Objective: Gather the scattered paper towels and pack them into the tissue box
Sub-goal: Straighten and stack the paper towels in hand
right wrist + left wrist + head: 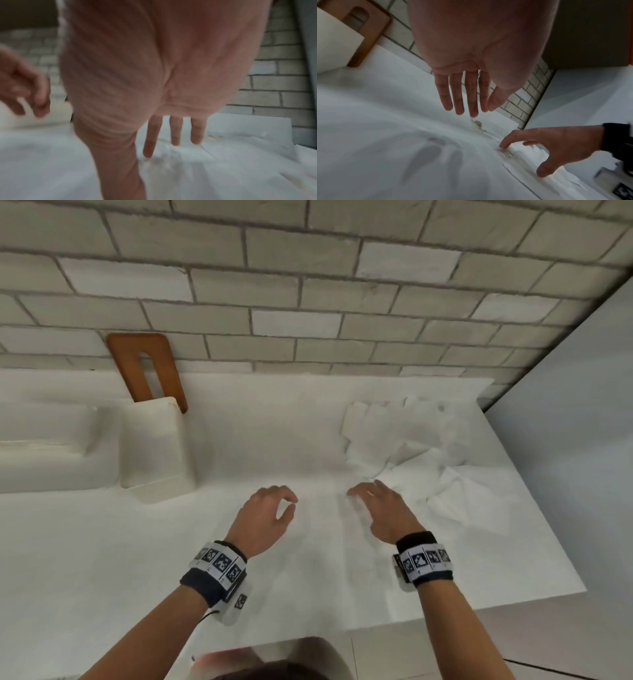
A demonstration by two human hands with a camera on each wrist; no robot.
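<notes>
A loose heap of white paper towels (421, 446) lies on the right part of the white counter (102, 559). My right hand (363, 494) reaches over the heap's near-left edge, and its straight fingers (149, 146) point down onto a towel (223, 169). In the left wrist view the right hand's fingertips (503, 145) touch a towel (565, 180). My left hand (289, 505) hovers just left of it, holding nothing; its fingers (458, 97) look straight in the left wrist view. The white tissue box (156, 446) stands at the left, well apart from both hands.
A brown wooden lid (147, 368) with a slot leans on the brick wall behind the box. A white moulded basin (51, 446) lies left of the box. The counter ends at the right (534, 508) beside a pale panel.
</notes>
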